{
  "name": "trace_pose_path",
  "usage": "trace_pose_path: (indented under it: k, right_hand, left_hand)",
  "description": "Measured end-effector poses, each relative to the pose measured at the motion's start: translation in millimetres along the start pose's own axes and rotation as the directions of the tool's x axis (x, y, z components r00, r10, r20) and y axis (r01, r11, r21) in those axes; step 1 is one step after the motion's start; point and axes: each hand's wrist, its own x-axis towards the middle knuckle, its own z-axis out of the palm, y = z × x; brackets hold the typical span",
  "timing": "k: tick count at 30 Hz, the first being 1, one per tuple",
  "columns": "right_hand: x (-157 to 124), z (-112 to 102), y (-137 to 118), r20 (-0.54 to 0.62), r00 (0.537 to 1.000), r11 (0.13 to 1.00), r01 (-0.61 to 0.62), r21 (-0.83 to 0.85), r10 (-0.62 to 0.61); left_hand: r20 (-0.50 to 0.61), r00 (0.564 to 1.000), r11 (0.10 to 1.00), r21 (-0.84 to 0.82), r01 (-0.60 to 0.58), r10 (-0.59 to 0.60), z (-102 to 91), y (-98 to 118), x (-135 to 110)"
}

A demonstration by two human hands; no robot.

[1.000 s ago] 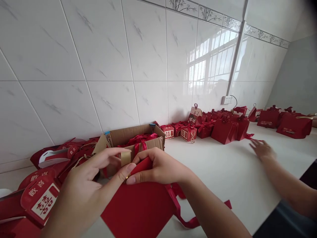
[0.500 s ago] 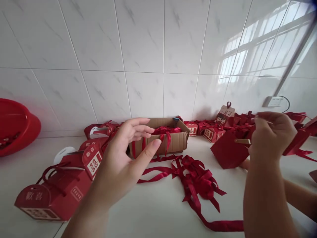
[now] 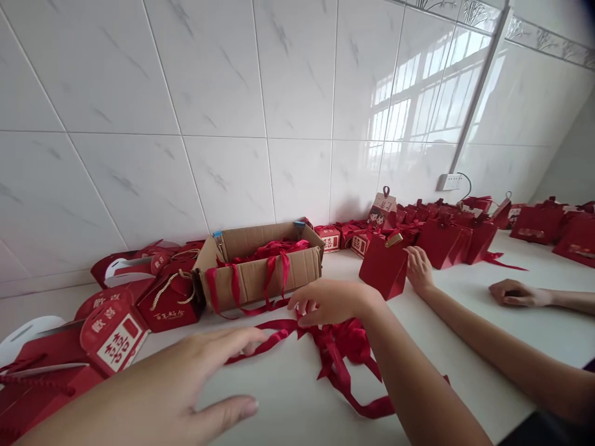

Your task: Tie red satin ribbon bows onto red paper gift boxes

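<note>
Ribbons (image 3: 354,339) lie by the right hand (image 3: 337,301) (grip unclear), left hand (image 3: 199,365) spread, box (image 3: 111,337) reading "歡喜".

Ribbons (image 3: 356,341) look like glossy satin — the carton (image 3: 251,289) is matt cardboard, the bag (image 3: 379,266) smooth paper, the wall tiles (image 3: 302,179) shiny.

From where I stand, the right hand (image 3: 334,301) in front of the cardboard box (image 3: 253,286) covers part of the heap of red ribbons (image 3: 351,341), and I can't tell whether its bent fingers pinch any. The left hand (image 3: 190,378), nearer me than the box, hides one ribbon's end; whether it touches is unclear. The box's front wall conceals the bottom inside. Well left of it, a red carton (image 3: 51,384) gets cut off, as does a red bag (image 3: 579,241) far right of it.
</note>
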Motion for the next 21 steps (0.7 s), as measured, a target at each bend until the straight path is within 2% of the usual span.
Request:
trace_pose_path:
  k: [2, 4, 9, 13, 16, 21]
  right_hand:
    - [-2, -4, 3, -0.05, 0.998, 0.999, -0.035, 0.002, 0.035]
    - [-4, -10, 11, -0.083, 0.992, 0.996, -0.091, -0.013, 0.09]
    - [-11, -23, 32, -0.178, 0.969, 0.984, -0.178, -0.017, 0.172]
    - [-14, -27, 34, -0.155, 0.957, 0.965, -0.255, -0.063, 0.243]
    - [-16, -28, 33, -0.113, 0.957, 0.959, -0.275, -0.072, 0.266]
    - [-16, -26, 39, -0.108, 0.953, 0.951, -0.295, -0.092, 0.285]
  left_hand:
    - [0.094, 0.993, 0.995, 0.067, 0.068, -0.074, -7.3, -2, 6]
    - [0.106, 0.985, 0.987, 0.093, 0.13, -0.139, -13.9, -6, 10]
    - [0.091, 0.973, 0.976, 0.075, 0.205, -0.211, -21.6, -18, 11]
    - [0.179, 0.946, 0.962, 0.034, 0.27, -0.271, -23.7, -28, 16]
    - [0.189, 0.932, 0.949, 0.006, 0.315, -0.311, -26.2, -33, 16]
    - [0.177, 0.93, 0.944, -0.018, 0.33, -0.322, -33.0, -19, 9]
